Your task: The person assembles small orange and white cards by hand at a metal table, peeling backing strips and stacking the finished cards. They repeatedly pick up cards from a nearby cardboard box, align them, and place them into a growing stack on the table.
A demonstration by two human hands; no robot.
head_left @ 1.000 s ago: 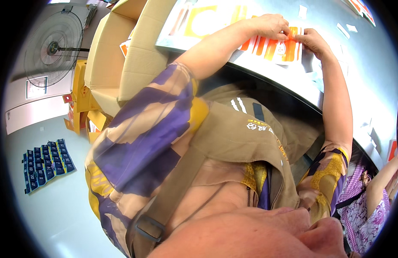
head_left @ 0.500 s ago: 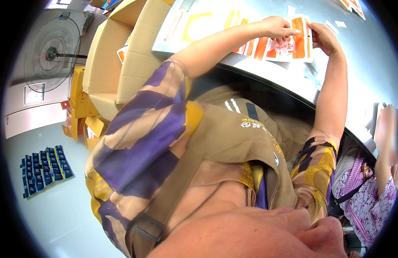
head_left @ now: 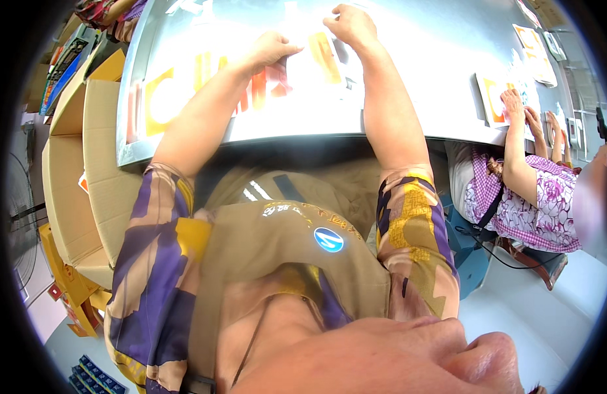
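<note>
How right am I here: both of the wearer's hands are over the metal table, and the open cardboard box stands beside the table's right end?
One part is wrong: the head view shows the open cardboard box beside the table's left end, not its right. The left hand and right hand are indeed over the metal table.

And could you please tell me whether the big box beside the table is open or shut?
Open: the mouth of the box is uncovered, and an orange-and-white item shows inside.
</note>
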